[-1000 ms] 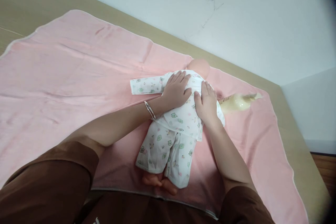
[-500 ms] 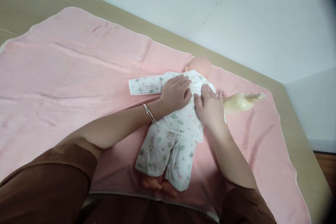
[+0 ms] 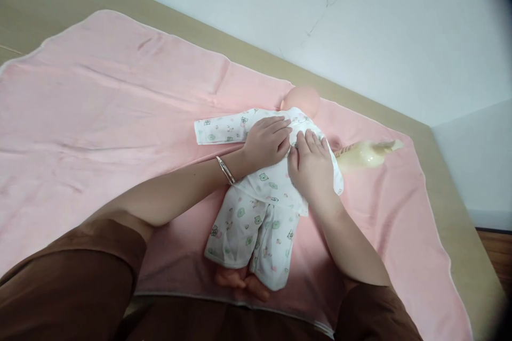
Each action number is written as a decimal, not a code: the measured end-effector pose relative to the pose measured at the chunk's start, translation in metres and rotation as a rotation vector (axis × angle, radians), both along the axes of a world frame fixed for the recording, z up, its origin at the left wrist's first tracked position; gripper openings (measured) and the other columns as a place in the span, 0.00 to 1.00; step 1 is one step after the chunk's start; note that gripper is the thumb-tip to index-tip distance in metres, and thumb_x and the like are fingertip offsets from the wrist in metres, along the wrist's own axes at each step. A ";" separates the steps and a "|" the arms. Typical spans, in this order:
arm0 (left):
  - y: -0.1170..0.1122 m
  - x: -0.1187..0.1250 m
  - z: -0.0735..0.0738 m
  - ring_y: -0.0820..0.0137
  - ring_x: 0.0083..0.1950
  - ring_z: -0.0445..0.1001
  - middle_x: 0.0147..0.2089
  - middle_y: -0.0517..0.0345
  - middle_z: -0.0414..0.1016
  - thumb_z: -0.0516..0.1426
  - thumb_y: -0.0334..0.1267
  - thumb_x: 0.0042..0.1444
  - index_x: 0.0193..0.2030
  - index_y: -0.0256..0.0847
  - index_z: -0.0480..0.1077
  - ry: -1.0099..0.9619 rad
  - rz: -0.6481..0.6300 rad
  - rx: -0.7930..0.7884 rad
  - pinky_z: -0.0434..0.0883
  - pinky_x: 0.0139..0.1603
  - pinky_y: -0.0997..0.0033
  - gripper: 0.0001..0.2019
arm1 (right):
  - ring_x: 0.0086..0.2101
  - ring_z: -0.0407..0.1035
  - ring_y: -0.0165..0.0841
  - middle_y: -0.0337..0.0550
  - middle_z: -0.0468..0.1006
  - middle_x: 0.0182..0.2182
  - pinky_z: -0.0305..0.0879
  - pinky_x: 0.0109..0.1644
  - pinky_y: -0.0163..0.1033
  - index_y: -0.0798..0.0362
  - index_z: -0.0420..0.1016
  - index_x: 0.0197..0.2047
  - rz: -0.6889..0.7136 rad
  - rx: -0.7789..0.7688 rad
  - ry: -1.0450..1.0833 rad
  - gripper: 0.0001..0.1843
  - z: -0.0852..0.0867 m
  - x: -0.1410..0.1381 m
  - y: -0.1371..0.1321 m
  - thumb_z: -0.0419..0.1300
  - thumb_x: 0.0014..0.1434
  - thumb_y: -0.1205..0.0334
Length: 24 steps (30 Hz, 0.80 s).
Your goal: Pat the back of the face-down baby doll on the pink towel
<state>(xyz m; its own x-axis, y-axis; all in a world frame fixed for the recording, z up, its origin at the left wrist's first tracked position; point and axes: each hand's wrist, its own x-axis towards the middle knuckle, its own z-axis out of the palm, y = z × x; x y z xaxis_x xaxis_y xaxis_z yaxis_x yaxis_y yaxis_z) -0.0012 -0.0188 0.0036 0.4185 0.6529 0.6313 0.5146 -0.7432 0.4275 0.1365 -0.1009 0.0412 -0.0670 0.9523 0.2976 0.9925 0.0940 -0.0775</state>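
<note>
A baby doll [image 3: 301, 100] lies on a pink blanket, its head away from me and its feet near my body. It wears a white printed top [image 3: 267, 184] and matching trousers [image 3: 240, 229]. My left hand [image 3: 266, 141] rests flat on the chest of the top, fingers stretched out. Beside it, my right hand [image 3: 314, 168] also lies flat on the top, fingers extended. One sleeve [image 3: 222, 129] stretches out to the left. The doll's bare feet [image 3: 242, 281] show below the trouser legs.
The pink blanket [image 3: 100, 117] covers much of a wooden table [image 3: 192, 24]. A pale yellow bottle-like object [image 3: 366, 154] lies on the blanket right of the doll. A white wall [image 3: 380, 37] stands behind the table's far edge.
My right hand has shifted left across the top, closer to my left hand, and the right side of the top shows more. My left hand stays nearly where it was.
</note>
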 end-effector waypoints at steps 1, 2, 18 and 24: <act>-0.001 0.000 0.000 0.61 0.63 0.74 0.56 0.49 0.79 0.49 0.34 0.64 0.48 0.41 0.76 -0.003 0.012 0.001 0.69 0.67 0.51 0.15 | 0.67 0.59 0.49 0.62 0.68 0.65 0.49 0.72 0.62 0.62 0.66 0.66 0.000 0.004 0.007 0.28 0.000 -0.001 -0.001 0.43 0.70 0.58; -0.001 0.000 0.000 0.61 0.62 0.74 0.56 0.50 0.79 0.49 0.34 0.63 0.48 0.41 0.76 -0.004 0.027 -0.005 0.69 0.67 0.51 0.15 | 0.67 0.59 0.48 0.62 0.68 0.65 0.49 0.72 0.61 0.63 0.67 0.66 -0.008 0.003 0.023 0.28 0.000 0.000 0.000 0.44 0.69 0.58; 0.006 0.005 0.000 0.53 0.74 0.59 0.70 0.38 0.64 0.49 0.38 0.63 0.65 0.31 0.65 0.059 0.064 -0.145 0.55 0.75 0.45 0.25 | 0.71 0.49 0.47 0.61 0.58 0.70 0.42 0.73 0.65 0.60 0.54 0.72 -0.038 -0.052 0.203 0.35 -0.008 0.027 0.028 0.44 0.70 0.47; 0.003 0.002 -0.001 0.57 0.68 0.68 0.63 0.44 0.73 0.49 0.35 0.64 0.57 0.37 0.73 0.018 0.044 -0.011 0.65 0.70 0.48 0.18 | 0.70 0.52 0.48 0.64 0.61 0.69 0.46 0.73 0.61 0.66 0.57 0.71 -0.054 -0.042 0.148 0.33 -0.003 0.010 0.012 0.42 0.71 0.53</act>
<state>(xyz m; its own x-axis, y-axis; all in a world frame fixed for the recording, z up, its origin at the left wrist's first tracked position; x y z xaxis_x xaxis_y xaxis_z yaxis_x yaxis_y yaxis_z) 0.0004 -0.0159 0.0025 0.4007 0.6777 0.6166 0.5542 -0.7152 0.4258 0.1462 -0.0890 0.0380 0.0263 0.9652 0.2603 0.9735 0.0344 -0.2260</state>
